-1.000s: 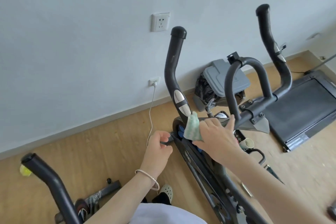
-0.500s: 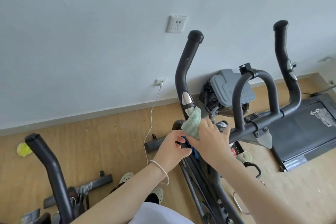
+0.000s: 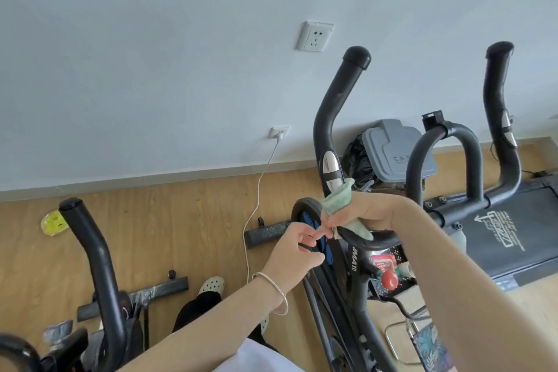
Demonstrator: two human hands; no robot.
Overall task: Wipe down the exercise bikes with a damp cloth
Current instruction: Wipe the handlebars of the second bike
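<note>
A black exercise bike (image 3: 330,118) stands in front of me with tall curved handlebars and a silver grip sensor. My right hand (image 3: 374,213) grips a pale green cloth (image 3: 339,198) and presses it against the bike's lower handlebar bend. My left hand (image 3: 294,249), a thin bracelet on its wrist, has its fingers curled and pinches at the cloth's lower edge beside the bike's frame with its blue-dotted disc (image 3: 314,229). A second black bike's handlebar (image 3: 93,251) rises at the lower left.
A grey lidded bin (image 3: 389,151) with a black bag stands by the wall behind the bike. A treadmill deck (image 3: 501,235) lies at the right. A white cable (image 3: 256,202) runs from a wall socket down to the wooden floor. My sandalled foot (image 3: 211,285) is between the bikes.
My view has tilted up and left. My right hand with the cloth moved down onto the handlebar bend, and my left hand rose from the frame to the cloth's edge.
</note>
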